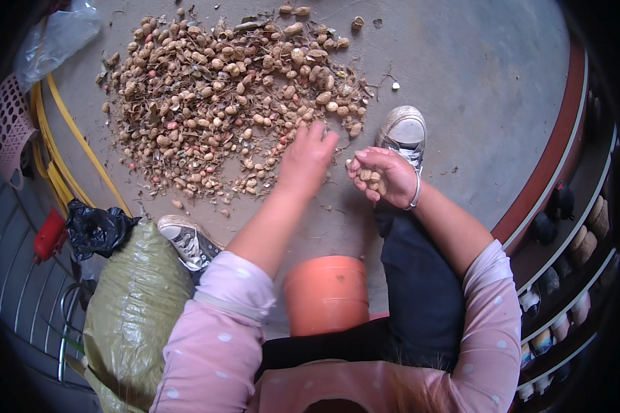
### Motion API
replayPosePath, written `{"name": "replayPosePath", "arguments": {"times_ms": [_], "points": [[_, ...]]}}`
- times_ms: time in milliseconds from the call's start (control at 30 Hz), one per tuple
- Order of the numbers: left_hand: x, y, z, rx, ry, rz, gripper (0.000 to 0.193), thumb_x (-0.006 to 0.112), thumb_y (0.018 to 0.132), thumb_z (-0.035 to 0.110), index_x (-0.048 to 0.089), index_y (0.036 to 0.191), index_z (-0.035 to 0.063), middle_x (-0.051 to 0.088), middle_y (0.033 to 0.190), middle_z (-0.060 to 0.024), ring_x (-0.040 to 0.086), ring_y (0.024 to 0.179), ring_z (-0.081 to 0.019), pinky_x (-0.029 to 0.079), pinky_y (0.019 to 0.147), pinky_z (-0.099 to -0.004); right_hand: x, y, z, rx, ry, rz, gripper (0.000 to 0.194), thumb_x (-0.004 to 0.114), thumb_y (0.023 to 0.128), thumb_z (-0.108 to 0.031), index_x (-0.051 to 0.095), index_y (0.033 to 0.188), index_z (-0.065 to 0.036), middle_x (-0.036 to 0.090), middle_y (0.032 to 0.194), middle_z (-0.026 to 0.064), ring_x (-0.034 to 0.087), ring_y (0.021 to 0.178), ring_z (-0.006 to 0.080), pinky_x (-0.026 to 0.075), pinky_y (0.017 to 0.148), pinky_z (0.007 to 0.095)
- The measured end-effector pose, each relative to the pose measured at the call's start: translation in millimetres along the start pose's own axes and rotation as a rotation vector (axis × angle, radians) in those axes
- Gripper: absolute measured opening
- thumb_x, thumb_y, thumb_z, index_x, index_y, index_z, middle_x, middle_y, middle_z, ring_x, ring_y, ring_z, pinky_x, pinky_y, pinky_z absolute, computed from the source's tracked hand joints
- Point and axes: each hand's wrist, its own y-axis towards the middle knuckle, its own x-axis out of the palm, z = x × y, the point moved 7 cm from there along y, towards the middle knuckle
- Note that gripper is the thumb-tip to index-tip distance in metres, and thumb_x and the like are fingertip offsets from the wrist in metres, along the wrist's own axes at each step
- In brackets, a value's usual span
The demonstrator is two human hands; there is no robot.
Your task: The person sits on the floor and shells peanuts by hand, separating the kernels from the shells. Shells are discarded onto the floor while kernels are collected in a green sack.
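My right hand (387,175) is cupped palm up with several unshelled peanuts (369,178) in its curled fingers; a bracelet circles its wrist. Just left of it, my left hand (309,159) reaches over the right edge of a wide peanut heap (201,98) on the concrete floor. Its fingertips are bent and slightly blurred, so whatever they may pinch is hidden. Whole pods, broken shells, dry stems and a few bare pinkish kernels make up the heap.
An orange bucket-like container (328,294) stands between my legs. At left are a stuffed greenish woven sack (139,304), a black plastic bag (98,227), yellow straps (77,144), a pink perforated basket (10,129) and a clear bag (57,41). Shoe-filled shelves (558,279) line the right.
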Motion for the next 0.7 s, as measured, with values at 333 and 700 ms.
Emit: {"name": "replayPosePath", "arguments": {"times_ms": [333,700], "points": [[-102,-49,-34,-0.524,-1.952,-0.062,0.016,0.054,0.076,0.004,0.052,0.092,0.0055,0.054,0.082,-0.0070,0.051,0.061,-0.0139,0.044,0.049,-0.0224,41,-8,-20,-0.049,0.052,-0.118,0.021,0.048,0.085,-0.022,0.054,0.082,-0.002,0.058,0.077,0.0092,0.055,0.059,0.0146,0.040,0.035,0.0226],[-298,-247,31,-0.074,-2.011,0.560,0.020,0.051,0.075,0.003,0.050,0.095,0.0049,0.050,0.090,-0.0096,0.051,0.068,-0.0158,0.044,0.053,-0.0209,209,-149,-51,-0.413,0.295,-0.622,0.021,0.042,0.088,-0.025,0.051,0.084,-0.007,0.052,0.083,0.0071,0.049,0.067,0.0143,0.037,0.040,0.0198]]}}
